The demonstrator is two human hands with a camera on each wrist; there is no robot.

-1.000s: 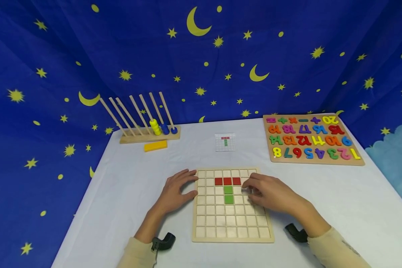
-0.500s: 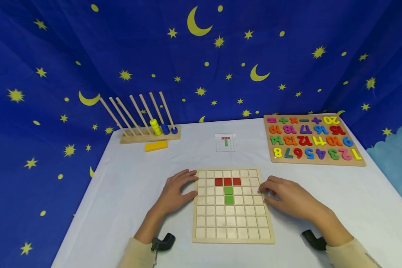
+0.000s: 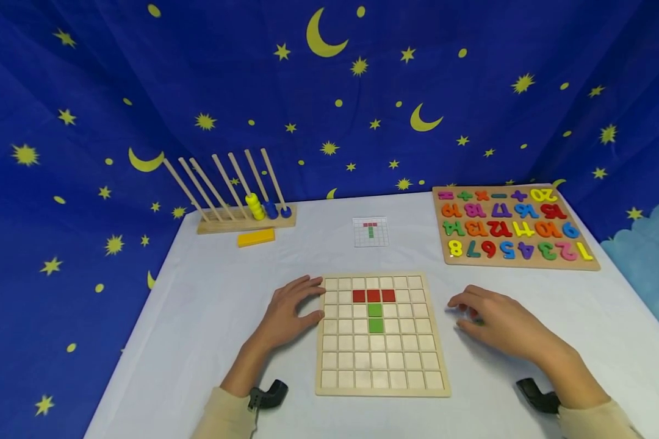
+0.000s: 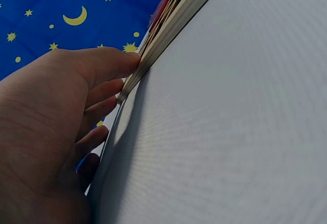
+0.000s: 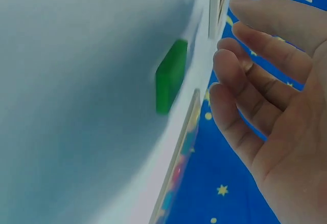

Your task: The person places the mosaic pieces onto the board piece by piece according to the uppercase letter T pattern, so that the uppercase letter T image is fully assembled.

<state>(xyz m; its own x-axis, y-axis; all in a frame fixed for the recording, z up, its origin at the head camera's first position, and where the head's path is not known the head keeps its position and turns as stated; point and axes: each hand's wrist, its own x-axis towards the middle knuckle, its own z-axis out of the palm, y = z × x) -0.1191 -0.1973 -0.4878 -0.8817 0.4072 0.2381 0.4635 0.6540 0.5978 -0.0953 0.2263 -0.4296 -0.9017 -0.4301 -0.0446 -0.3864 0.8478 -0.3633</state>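
Observation:
My left hand (image 3: 290, 312) rests at the left edge of the wooden grid board (image 3: 329, 390), fingers spread. In the left wrist view the thumb (image 4: 115, 63) touches the board's side (image 4: 168, 35). Three red tiles (image 3: 373, 296) lie in a row on the board, with two green tiles (image 3: 375, 318) in a column under the middle one. My right hand (image 3: 505, 320) is over the table right of the board, fingers loosely bent. In the right wrist view a loose green tile (image 5: 171, 75) shows apart from the fingertips; the hand mostly covers it in the head view.
Behind the board lies a small pattern card (image 3: 370, 233) with a red and green T. A number puzzle board (image 3: 518, 228) is at the back right. At the back left stand a peg abacus (image 3: 247, 225) and a yellow-orange block (image 3: 255, 238).
My right hand has moved from over the board's right columns to the table on its right. The left hand stays at the board's edge, and the tiles on the board are unchanged.

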